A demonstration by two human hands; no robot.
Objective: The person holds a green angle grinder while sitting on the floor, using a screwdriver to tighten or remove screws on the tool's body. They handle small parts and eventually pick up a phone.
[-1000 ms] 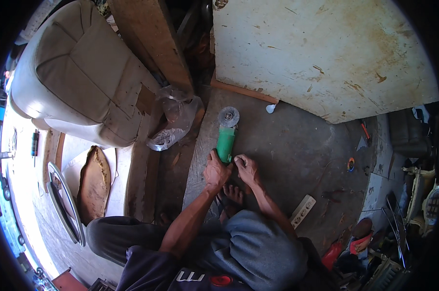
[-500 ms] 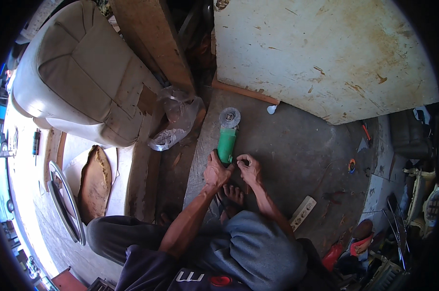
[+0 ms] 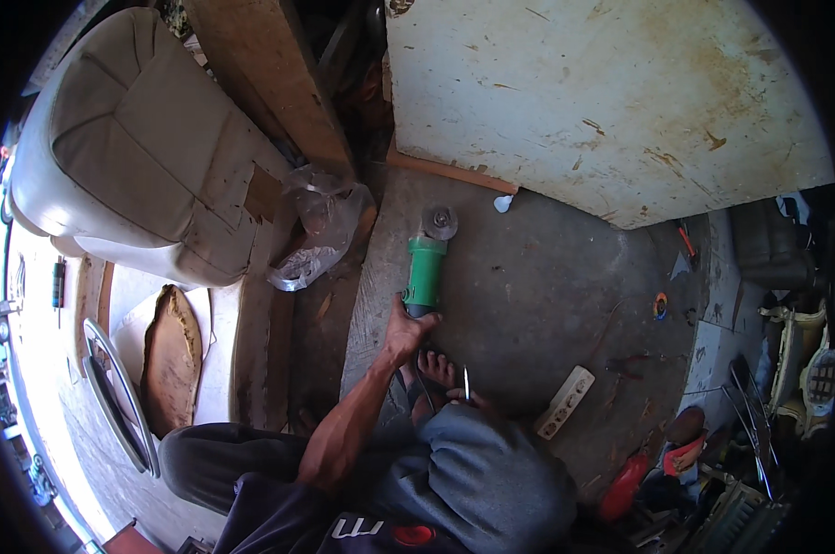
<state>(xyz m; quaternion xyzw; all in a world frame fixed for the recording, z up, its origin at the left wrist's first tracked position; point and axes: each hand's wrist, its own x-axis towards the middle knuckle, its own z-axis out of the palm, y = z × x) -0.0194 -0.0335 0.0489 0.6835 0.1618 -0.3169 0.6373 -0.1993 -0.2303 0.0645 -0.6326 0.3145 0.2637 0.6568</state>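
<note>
Right grip (image 3: 479,402) mostly hidden behind knee (image 3: 496,457)

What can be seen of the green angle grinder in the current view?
The green angle grinder has a roughly cylindrical, plastic-looking body with a dark rear end, and a round greyish disc at its head. Its disc end points toward the top of the view, over the grey floor. The left hand grips the rear. Whether it rests on the floor or is held just above, and whether the disc is turning, cannot be told.
</note>
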